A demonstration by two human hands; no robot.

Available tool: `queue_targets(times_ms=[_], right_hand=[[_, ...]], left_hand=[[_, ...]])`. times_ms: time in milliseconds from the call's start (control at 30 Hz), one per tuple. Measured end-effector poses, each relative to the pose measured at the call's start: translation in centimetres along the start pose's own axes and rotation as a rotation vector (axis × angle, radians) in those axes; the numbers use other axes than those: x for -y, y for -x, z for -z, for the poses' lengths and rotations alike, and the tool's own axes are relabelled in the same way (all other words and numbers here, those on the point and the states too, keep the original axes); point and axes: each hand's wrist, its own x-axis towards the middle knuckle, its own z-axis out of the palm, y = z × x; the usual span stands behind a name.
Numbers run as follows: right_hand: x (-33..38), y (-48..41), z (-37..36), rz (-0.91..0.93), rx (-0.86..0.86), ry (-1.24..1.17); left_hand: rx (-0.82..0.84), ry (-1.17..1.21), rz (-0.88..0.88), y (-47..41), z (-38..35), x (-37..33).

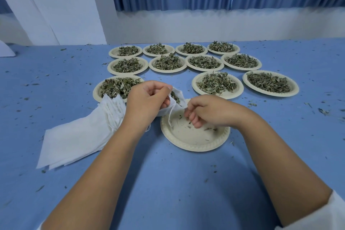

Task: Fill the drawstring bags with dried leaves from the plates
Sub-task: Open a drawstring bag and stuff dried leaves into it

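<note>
Pinching bag [180, 92] mouth: left grip [149, 100], at 11 o'clock over near-empty plate [194, 143]. Right grip [202, 111] curled beside mouth; contents unclear. Spare bags [74, 140] at 9, full plates [240, 87] at 12. Risk: slack mouth sags, leaves [175, 97] spill onto tabletop [168, 183].

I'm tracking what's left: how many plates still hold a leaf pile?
11 plates. Back row: four. Middle row: four. Front: one left, partly behind the left hand, two right. The near plate holds only crumbs.
</note>
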Motion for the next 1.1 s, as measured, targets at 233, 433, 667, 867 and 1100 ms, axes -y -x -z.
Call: queue_targets(times_ms=[233, 433, 667, 867, 1100], right_hand=[[-0.4, -0.2, 0.6, -0.111, -0.16, 0.459], [-1.0, -1.0, -0.4, -0.087, -0.074, 0.329], [-1.2, -1.7, -0.3, 0.06, -0.168, 0.211], [-1.3, -1.9, -0.4, 0.02, -0.136, 0.571], [-1.3, -2.0, -0.5, 0.111, -0.152, 0.416]], left_hand=[[0.0, 0.016, 0.013, 0.0, 0.0, -0.1], [-0.008, 0.006, 0.014, -0.1, 0.0, -0.1], [-0.006, 0.025, 0.013, 0.0, 0.1, -0.1], [-0.009, 0.023, 0.01, -0.1, 0.2, 0.0], [-0.014, 0.036, 0.024, -0.1, 0.1, 0.0]])
